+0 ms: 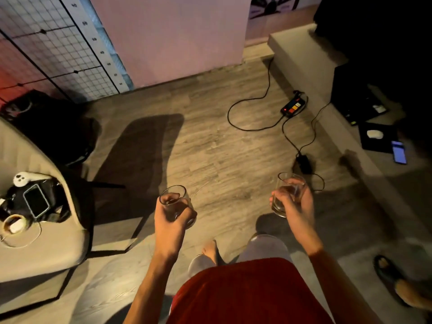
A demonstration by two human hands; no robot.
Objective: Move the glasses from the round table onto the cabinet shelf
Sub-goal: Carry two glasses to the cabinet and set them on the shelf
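I hold two clear drinking glasses in the air over a wooden floor. My left hand (174,224) is wrapped around one short glass (173,195), whose rim shows above my fingers. My right hand (295,206) grips the other glass (291,182) from the side, tilted slightly left. Both glasses look empty. Neither the round table nor the cabinet shelf is in view.
A beige seat (39,244) at the left carries a camera, a white controller and cables. A power strip (293,106) and black cords lie on the floor ahead right. A raised step (311,59) with a phone runs along the right. A slipper (388,272) lies at lower right.
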